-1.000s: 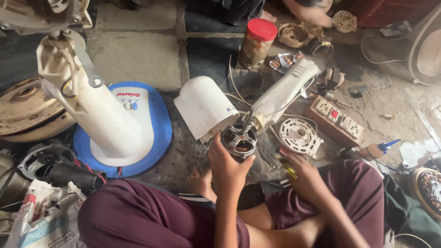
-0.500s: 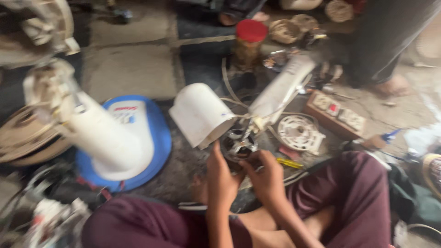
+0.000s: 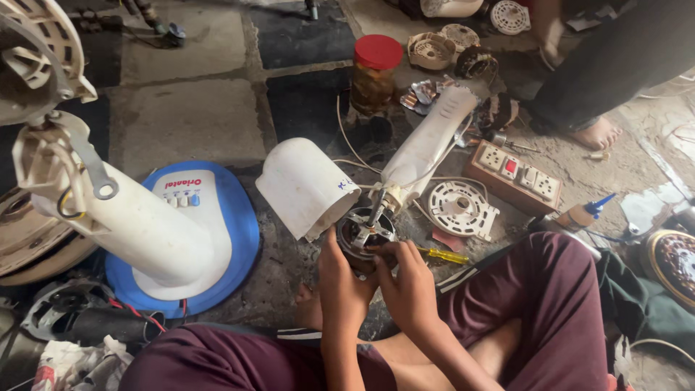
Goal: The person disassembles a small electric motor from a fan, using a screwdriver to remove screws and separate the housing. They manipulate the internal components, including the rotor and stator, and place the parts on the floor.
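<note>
While the small fan motor (image 3: 364,235) is kept low at centre of the head view, it is gripped from the 7 o'clock side by the left hand (image 3: 340,279), fingers curled narrow around its housing. At 5 o'clock of the motor, the right hand (image 3: 407,279) is seen with fingertips pinched on the motor's top face; what sits between them cannot be told. A white domed motor cover (image 3: 304,187) is lying tilted at 10 o'clock of the motor, touching or just beside it. A white fan neck column (image 3: 428,145) is laid out toward 1 o'clock, its lower end meeting the motor. A yellow-handled screwdriver (image 3: 443,255) is found on the floor at 3 o'clock, just beside the right hand. A white vented disc (image 3: 462,210) is placed at 2 o'clock, near the motor, and a switched socket board (image 3: 515,172) further out on the same line. A red-lidded jar (image 3: 375,72) is stood upright at 12 o'clock, well apart. A blue and white fan base (image 3: 217,217) with its white stand tilted over it is seen at 9 o'clock. A blue-capped bottle (image 3: 583,213) is lying at 3 o'clock, well apart. Another person's bare foot (image 3: 597,134) is seen at 2 o'clock, far out.
</note>
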